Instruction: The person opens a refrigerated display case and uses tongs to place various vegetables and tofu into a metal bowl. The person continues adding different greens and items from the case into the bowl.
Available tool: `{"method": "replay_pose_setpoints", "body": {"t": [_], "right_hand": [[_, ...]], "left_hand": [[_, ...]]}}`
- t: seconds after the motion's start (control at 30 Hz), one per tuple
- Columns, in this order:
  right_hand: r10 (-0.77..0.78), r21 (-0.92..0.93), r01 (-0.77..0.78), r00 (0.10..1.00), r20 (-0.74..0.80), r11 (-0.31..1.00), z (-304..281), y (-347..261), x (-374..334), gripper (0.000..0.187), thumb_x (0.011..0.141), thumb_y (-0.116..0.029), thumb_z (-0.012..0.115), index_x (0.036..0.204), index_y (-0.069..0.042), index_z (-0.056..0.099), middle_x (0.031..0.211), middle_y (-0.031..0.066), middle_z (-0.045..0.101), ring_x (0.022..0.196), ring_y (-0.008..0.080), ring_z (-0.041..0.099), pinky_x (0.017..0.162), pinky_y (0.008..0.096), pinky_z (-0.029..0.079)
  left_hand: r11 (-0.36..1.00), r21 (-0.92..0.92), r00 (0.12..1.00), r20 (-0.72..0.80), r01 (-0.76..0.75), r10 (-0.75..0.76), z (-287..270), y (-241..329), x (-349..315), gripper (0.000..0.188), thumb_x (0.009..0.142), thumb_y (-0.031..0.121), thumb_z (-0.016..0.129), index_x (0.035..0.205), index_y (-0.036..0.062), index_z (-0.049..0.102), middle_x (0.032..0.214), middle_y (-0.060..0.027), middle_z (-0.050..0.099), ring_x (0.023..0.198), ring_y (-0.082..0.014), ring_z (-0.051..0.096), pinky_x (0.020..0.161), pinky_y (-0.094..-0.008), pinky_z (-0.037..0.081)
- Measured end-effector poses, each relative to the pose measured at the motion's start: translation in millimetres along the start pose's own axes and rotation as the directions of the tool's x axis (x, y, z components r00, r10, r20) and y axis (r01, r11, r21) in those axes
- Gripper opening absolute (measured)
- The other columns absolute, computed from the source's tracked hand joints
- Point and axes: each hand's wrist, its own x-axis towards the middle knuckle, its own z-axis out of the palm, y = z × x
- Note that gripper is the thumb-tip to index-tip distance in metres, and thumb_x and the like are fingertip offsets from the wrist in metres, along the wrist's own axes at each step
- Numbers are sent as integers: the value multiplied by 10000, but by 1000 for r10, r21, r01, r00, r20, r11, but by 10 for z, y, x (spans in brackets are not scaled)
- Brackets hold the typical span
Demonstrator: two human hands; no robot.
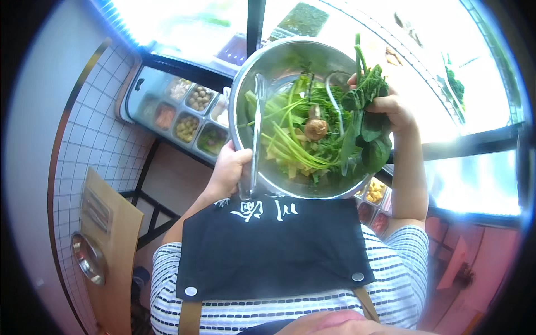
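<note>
A large steel bowl [279, 58] is tilted in front of my chest. My left hand [229, 167] is closed on its left rim, with the thumb beside the handle of a metal utensil with a slotted end [258, 123]. A bent metal piece [335, 97] also lies inside; whether it belongs to that utensil I cannot tell. My right hand [393, 109] grips a bunch of dark leafy greens [371, 92] at the bowl's right edge, some leaves hanging down over the rim. Within the bowl are pale green stems [293, 148], leafy herbs and a brown mushroom [316, 128].
To the left, a tray rack of square food containers [187, 128] holds several ingredients. More containers [377, 192] show below the bowl at right. A brightly lit display shelf [441, 50] spans the back. A wooden board [111, 234] with a metal bowl [89, 258] is at lower left.
</note>
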Motion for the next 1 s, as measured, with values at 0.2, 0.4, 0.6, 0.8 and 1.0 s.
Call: {"method": "replay_pose_setpoints", "body": {"t": [0.2,0.4,0.6,0.8,1.0], "right_hand": [[-16,-543,-79,986,-169,836,182,46,249,685,681,28,545,1365,-3,537,1079,113,667,991,187,627,904,296,502],[103,146,-152,948,302,978,141,34,368,721,683,46,642,1387,21,487,1209,168,642,1105,257,628,1022,378,488],[149,-62,-141,978,145,988,92,-465,47,564,754,-117,778,1271,12,595,1182,128,660,1113,233,609,1036,366,439],[-103,-713,13,991,-84,701,-61,-2011,-801,566,794,-252,796,1299,-91,600,1104,129,661,971,205,629,894,338,498],[-690,-893,-445,668,-279,-70,-125,-3597,-876,409,910,-143,692,1306,-85,614,1091,184,704,896,297,702,771,348,577]], "left_hand": [[1000,7,1000,2,1,-1,-12,-24,34,170,824,12,544,992,26,563,725,1,564,488,-59,461,427,-221,331],[1000,6,1000,9,-20,20,-4,-13,-3,244,827,24,528,1065,-8,570,812,-36,604,596,-100,560,525,-253,462],[992,97,996,-32,-86,89,-35,-31,-51,124,824,24,524,939,26,570,687,-22,557,499,-94,482,457,-239,385],[999,14,999,-40,29,-28,-144,114,-188,179,876,82,528,988,-24,620,745,-64,625,557,-147,592,526,-302,494],[998,39,998,58,-42,40,-184,421,-581,197,857,8,535,1014,-79,617,838,-99,667,651,-165,649,594,-291,528]]}}
